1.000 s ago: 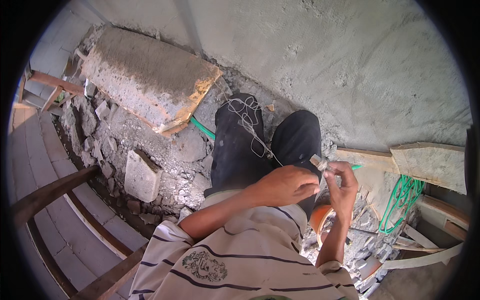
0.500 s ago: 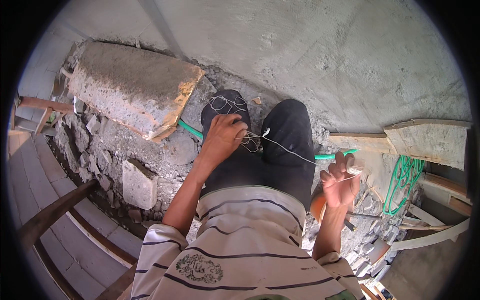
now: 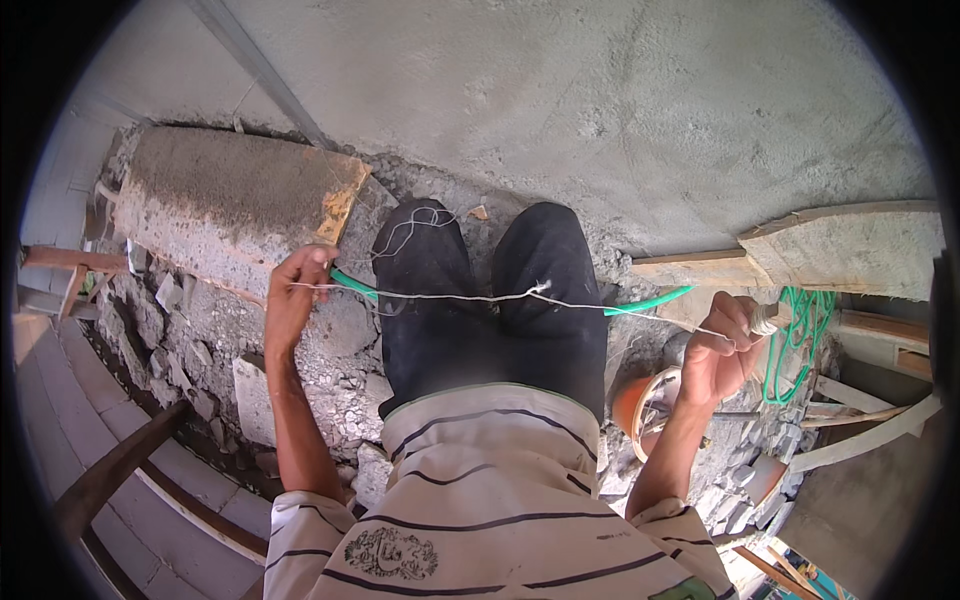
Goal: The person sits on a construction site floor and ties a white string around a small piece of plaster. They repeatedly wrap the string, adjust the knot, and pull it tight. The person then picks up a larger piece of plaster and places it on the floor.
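Observation:
A thin white string (image 3: 450,297) is stretched across my dark trousers from one hand to the other. Near its middle is a small knot with frayed ends (image 3: 540,288). My left hand (image 3: 300,285) is out to the left, its fingers pinching the string. On the right, my right hand (image 3: 722,350) is closed around a small wound roll of string (image 3: 762,321), and the line leads into its fingers. Loose loops of string (image 3: 410,232) lie over my left knee.
A broad concrete-covered board (image 3: 235,205) lies at the far left near the grey wall (image 3: 560,100). Rubble surrounds me, with a concrete block (image 3: 252,400) on the left. To the right are a coiled green hose (image 3: 800,345), an orange bucket (image 3: 630,405) and wooden boards (image 3: 840,250).
My left hand has moved from between my knees out to the left, drawing the string straight. My right hand has shifted right and slightly up with the roll, its fingers more curled.

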`<state>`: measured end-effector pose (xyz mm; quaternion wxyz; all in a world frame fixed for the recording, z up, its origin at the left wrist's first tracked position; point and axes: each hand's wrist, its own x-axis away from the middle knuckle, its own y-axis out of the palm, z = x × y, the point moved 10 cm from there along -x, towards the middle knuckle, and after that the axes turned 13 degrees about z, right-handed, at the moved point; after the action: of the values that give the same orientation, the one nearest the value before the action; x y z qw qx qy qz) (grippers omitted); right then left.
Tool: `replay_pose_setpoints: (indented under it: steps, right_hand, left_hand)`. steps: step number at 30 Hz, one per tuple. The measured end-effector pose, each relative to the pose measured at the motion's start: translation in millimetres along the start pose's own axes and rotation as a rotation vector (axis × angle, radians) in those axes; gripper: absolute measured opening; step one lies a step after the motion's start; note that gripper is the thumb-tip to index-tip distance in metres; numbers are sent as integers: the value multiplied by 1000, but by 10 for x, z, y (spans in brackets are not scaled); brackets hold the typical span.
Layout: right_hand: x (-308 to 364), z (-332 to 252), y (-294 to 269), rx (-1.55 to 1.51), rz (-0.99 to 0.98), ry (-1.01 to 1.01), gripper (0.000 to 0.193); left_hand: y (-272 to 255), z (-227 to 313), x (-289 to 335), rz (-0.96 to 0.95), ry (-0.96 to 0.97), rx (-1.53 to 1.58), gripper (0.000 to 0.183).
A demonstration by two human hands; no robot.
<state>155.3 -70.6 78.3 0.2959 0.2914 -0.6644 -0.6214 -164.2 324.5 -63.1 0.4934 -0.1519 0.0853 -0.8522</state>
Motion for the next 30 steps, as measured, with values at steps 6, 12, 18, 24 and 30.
replay_pose_setpoints:
  steps: [6,12,18,24,30]
  right_hand:
    - [44,-148,-57,76,47,-123,29]
    - [-118,70,-330,706,407,-263,23]
    - [-352,607,-297,756,393,-228,20]
    - [-278,206,-43,885,423,-482,21]
    - [-320,363,-51,936,322,-390,19]
  left_hand:
    - [-981,-457,58,-214,52,-408,89]
    - [-978,-98,164,85,195,-835,70]
    - [2066,1910,1185,-406,630,-7,70]
    - [2407,1720,1545,-614,221,272,28]
    - [2511,1006,1507,-804,-189,697,30]
